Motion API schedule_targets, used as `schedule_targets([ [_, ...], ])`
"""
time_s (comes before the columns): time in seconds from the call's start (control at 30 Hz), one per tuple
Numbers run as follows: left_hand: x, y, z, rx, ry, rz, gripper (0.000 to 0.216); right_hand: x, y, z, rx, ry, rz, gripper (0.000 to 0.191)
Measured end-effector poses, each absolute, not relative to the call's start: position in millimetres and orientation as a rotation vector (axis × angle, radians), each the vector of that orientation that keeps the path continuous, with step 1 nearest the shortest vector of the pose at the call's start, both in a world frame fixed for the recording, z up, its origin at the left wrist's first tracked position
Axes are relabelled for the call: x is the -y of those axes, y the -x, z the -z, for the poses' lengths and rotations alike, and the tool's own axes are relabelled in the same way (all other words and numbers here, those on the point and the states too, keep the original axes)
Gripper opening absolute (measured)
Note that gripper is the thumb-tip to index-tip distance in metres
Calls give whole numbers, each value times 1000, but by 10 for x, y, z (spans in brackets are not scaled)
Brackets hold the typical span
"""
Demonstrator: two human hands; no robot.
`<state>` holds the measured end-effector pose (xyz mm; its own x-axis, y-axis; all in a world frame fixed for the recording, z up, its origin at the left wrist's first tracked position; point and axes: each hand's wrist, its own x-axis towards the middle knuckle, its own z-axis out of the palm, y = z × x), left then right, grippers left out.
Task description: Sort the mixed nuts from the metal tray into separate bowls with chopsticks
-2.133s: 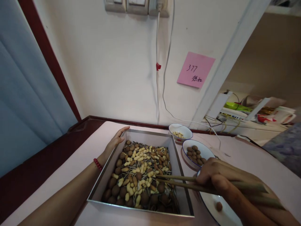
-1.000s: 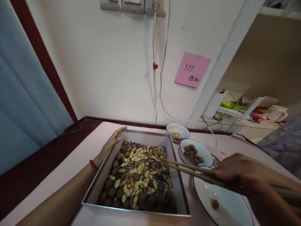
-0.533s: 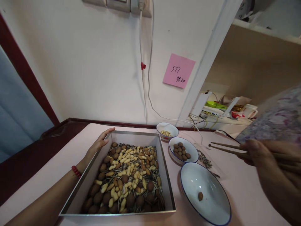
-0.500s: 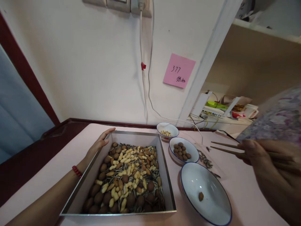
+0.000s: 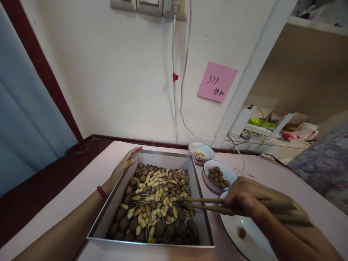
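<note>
A square metal tray (image 5: 107, 214) holds a mix of peanuts, brown nuts and striped sunflower seeds (image 5: 157, 203). My left hand (image 5: 125, 164) lies along the tray's far left edge with fingers stretched out. My right hand (image 5: 248, 199) grips a pair of chopsticks (image 5: 202, 204). Their tips reach over the right side of the mix. I cannot tell whether anything is pinched between the tips. Under my right hand sits a white blue-rimmed bowl (image 5: 232, 228) with one brown nut (image 5: 241, 232) in it.
A blue-rimmed plate (image 5: 228, 173) of brown nuts and a small bowl (image 5: 201, 148) of peanuts stand behind the near bowl. A white cable (image 5: 181, 108) hangs down the wall beside a pink note (image 5: 216, 86). Cluttered shelf at right; patterned fabric (image 5: 323, 166) at far right.
My right hand has swung the chopsticks from the far right of the table back left, so their tips are over the tray's mix. The view has shifted with it. My left hand stays put.
</note>
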<state>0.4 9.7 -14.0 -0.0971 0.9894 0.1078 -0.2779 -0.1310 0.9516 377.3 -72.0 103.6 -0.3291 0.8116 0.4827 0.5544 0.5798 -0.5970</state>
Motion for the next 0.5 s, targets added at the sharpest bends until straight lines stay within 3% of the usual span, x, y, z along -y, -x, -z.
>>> schedule_targets([
  [0.2, -102, -27, 133, -1011, -1014, -1491, 64, 718, -3535, -1006, 2142, 1105, -694, 41],
  [0.5, -96, -38, 108, -973, -1000, -1489, 64, 695, -3471, -949, 2180, 1069, -676, 43],
])
